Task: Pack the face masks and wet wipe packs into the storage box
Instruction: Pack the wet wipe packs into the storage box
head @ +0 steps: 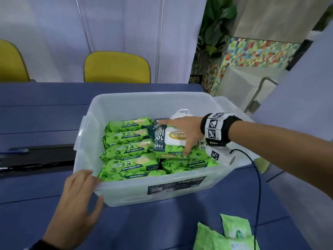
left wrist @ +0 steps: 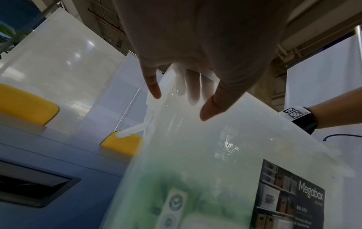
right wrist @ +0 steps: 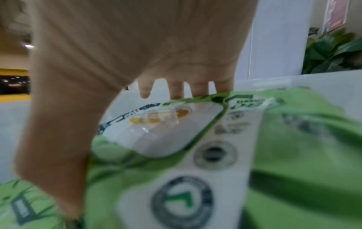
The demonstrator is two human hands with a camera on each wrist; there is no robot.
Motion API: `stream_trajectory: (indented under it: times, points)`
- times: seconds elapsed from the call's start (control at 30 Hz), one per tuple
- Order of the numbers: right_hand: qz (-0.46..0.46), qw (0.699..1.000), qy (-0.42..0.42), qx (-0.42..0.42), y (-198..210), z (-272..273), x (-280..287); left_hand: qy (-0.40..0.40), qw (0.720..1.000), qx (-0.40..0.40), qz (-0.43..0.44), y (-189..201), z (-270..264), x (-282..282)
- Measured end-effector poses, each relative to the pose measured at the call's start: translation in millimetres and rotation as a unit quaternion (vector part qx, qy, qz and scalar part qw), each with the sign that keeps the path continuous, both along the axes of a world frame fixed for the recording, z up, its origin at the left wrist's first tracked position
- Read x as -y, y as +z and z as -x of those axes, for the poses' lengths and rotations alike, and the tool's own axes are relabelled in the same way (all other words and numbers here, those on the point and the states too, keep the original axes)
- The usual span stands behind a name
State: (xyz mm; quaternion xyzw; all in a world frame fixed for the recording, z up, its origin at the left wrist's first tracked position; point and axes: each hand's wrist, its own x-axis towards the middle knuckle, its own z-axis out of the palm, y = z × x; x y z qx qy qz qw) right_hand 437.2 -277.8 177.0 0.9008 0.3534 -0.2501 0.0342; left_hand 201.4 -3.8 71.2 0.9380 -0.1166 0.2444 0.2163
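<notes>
Nearest, two loose green wet wipe packs [head: 228,235] wait on the blue table [head: 144,228], so packing isn't finished. My left hand [head: 79,199] steadies the storage box [head: 126,193] at its near-left corner, fingers hooked over the rim, thumb on the outer wall. Farther in, my right hand [head: 183,132] spans the top pack [head: 169,141], fingers along its far edge and thumb on the near one. I judge I should lower it flat onto the right-hand packs before letting go, else it may tilt. It's glossy green with a white flip lid. Face masks [head: 180,114] sit just beyond, far right.
</notes>
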Motion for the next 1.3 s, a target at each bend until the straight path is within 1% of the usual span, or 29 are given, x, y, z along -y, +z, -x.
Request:
stream_trajectory:
  times: [0.1,0.2,0.27,0.4,0.43,0.47,0.53,0.67,0.73,0.8,0.9,0.97,1.07,1.23,1.3]
  points:
    - [0.044,0.998,0.048,0.006,-3,-7,-3,0.001,1.000,0.012,-0.015,-4,-5,-1]
    - [0.037,0.998,0.054,0.010,3,-20,-8,0.001,1.000,0.008,-0.006,-4,-6,-3]
    - [0.005,0.999,0.033,0.013,8,-28,-13,-0.008,1.000,0.004,-0.001,-4,-5,-4]
    - [-0.056,0.996,-0.045,0.048,11,-39,-31,-0.006,0.999,0.030,0.013,-4,-5,-1]
    - [-0.066,0.995,-0.052,0.054,10,-41,-40,-0.006,0.999,0.038,0.015,-4,-5,0]
    - [-0.073,0.995,-0.045,0.057,10,-44,-50,-0.007,0.999,0.045,0.014,-4,-5,0]
    - [-0.076,0.996,-0.001,0.049,10,-48,-76,-0.010,0.998,0.054,0.006,-4,-5,0]
    - [-0.048,0.993,0.096,0.045,6,-58,-135,-0.012,0.999,0.045,-0.002,-4,-4,-3]
    - [-0.036,0.991,0.116,0.050,-2,-64,-160,-0.015,0.999,0.044,-0.003,-2,-4,-3]
    - [-0.001,0.989,0.135,0.064,-11,-69,-178,-0.014,0.999,0.051,-0.001,-1,-4,-2]
    - [0.050,0.983,0.155,0.079,-26,-75,-187,-0.011,0.999,0.051,0.008,0,-5,-2]
    - [0.049,0.982,0.148,0.106,-34,-76,-187,-0.011,0.999,0.048,0.014,0,-5,-2]
    - [0.041,0.981,0.108,0.156,-42,-68,-185,-0.012,0.999,0.041,0.015,2,-4,-1]
    - [0.031,0.983,0.070,0.168,-62,-57,-182,-0.011,1.000,0.009,0.016,7,0,-1]
    - [0.030,0.983,0.063,0.170,-62,-52,-182,-0.019,1.000,-0.001,0.014,7,1,-1]
